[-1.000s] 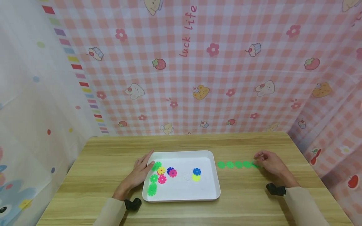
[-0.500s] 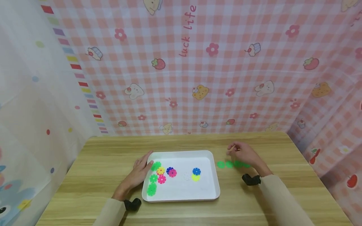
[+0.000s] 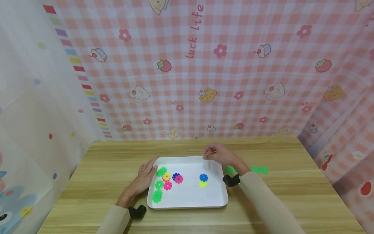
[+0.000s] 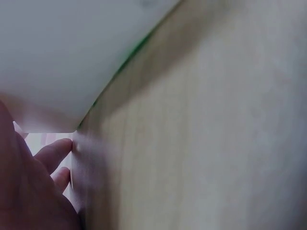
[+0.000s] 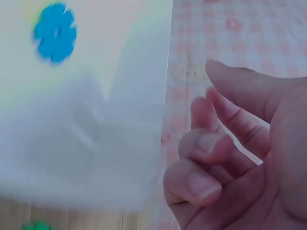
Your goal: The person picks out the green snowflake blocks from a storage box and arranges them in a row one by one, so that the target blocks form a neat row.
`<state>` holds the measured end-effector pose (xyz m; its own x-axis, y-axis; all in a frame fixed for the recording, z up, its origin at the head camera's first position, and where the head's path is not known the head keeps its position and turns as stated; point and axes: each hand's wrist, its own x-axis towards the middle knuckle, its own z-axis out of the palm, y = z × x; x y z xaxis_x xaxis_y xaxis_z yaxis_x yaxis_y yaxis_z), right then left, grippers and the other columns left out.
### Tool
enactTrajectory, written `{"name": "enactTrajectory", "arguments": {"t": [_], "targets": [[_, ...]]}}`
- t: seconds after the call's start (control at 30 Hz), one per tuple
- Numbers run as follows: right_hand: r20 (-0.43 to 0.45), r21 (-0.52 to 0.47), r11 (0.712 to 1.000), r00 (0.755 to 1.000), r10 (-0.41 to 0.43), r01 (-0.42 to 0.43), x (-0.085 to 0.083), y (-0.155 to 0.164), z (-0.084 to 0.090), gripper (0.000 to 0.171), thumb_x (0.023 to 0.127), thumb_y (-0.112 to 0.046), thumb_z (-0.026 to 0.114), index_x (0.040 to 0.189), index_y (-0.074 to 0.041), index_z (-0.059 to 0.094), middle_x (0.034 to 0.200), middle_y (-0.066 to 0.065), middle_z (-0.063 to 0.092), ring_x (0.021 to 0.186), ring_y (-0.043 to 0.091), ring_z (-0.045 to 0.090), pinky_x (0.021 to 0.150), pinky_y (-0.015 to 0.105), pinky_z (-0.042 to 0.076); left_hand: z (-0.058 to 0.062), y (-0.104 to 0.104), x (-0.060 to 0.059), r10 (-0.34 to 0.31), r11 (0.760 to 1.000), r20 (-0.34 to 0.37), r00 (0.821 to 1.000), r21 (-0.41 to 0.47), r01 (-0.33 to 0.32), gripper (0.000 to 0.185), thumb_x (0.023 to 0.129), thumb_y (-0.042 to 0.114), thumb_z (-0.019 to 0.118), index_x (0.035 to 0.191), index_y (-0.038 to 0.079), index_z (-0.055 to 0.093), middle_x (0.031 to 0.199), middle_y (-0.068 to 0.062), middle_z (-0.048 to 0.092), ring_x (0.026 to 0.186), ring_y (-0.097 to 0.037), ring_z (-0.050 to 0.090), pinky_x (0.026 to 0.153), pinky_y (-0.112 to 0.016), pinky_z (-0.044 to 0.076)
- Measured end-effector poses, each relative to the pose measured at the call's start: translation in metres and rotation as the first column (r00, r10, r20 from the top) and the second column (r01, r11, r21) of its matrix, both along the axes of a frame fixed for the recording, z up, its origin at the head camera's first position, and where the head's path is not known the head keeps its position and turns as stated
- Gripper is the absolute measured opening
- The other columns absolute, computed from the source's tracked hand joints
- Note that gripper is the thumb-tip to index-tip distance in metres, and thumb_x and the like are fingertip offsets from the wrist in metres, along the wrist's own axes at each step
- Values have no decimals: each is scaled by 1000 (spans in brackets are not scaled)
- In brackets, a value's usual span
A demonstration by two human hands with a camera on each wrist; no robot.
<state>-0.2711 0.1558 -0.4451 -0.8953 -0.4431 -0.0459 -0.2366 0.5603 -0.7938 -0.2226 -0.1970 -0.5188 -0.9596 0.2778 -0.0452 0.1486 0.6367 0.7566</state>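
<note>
Green discs lie in a row; four remain in the tray; your right hand hovers curled and empty, your left hand rests flat.

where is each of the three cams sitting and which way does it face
Head: worn on the head, looking forward and down at the table, white tray and checked backdrop; both forearms, left hand and right hand show.
Left wrist: low beside the tray's edge, facing along the tabletop; left fingers show.
Right wrist: above the tray's far edge, facing the tray and backdrop; curled right fingers show, holding nothing visible.
Shared: the blue flower piece appears in head and right wrist views.
</note>
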Motion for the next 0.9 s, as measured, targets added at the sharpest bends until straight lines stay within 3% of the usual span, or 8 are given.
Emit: {"name": "enactTrajectory", "arguments": {"t": [0.2, 0.4, 0.9], "targets": [[80, 36, 994, 992, 96, -100, -2, -38, -2, 9, 92, -17, 71, 98, -11, 70, 78, 0, 59, 71, 16, 52, 62, 27, 44, -1, 0, 0, -1, 1000, 8, 1000, 11, 1, 52, 110, 32, 25, 160, 17, 18, 165, -13, 18, 152, -35, 9, 119, -56, -11], [86, 43, 980, 978, 190, -194, 2, -67, -8, 21, 91, -18, 73, 107, -6, 69, 78, 0, 61, 70, 15, 53, 61, 26, 43, -2, 1, -1, 4, 1000, 24, 1000, 1, -4, 52, 110, 32, 24, 160, 18, 16, 165, -12, 17, 152, -35, 8, 119, -56, -12], [123, 73, 973, 970, 211, -221, 4, -126, -34, 24, 89, -20, 75, 112, -15, 71, 81, -2, 64, 68, 11, 55, 64, 24, 46, -2, -2, -2, -10, 1000, 24, 1000, -8, 10, 54, 110, 39, 20, 161, 23, 14, 165, -14, 16, 152, -38, 7, 118, -57, -13]]}}
